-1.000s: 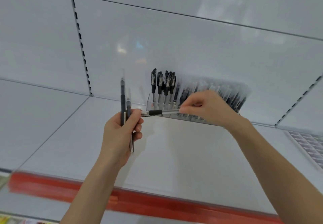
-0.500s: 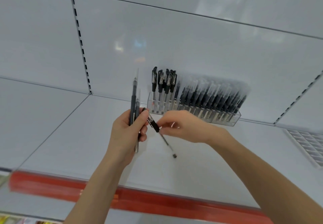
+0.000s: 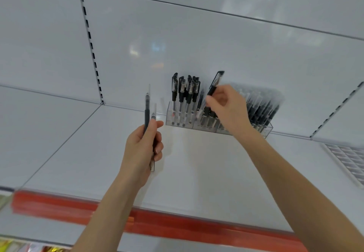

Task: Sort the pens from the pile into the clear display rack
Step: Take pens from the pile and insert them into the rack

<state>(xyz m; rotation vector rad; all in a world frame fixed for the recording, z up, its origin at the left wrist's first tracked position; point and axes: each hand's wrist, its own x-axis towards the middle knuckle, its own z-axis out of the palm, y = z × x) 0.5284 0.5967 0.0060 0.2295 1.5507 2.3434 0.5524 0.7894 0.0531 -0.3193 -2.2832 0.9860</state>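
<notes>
Right hand [image 3: 226, 108] has lifted its pen [image 3: 215, 83] — over the rack [image 3: 268, 130].

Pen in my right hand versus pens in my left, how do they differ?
The right hand pinches one pen, tilted, over the rack; the left hand grips two pens, upright, left of it. The single pen's cap is black; the pair's tops look clear. All are black and clear.
</notes>
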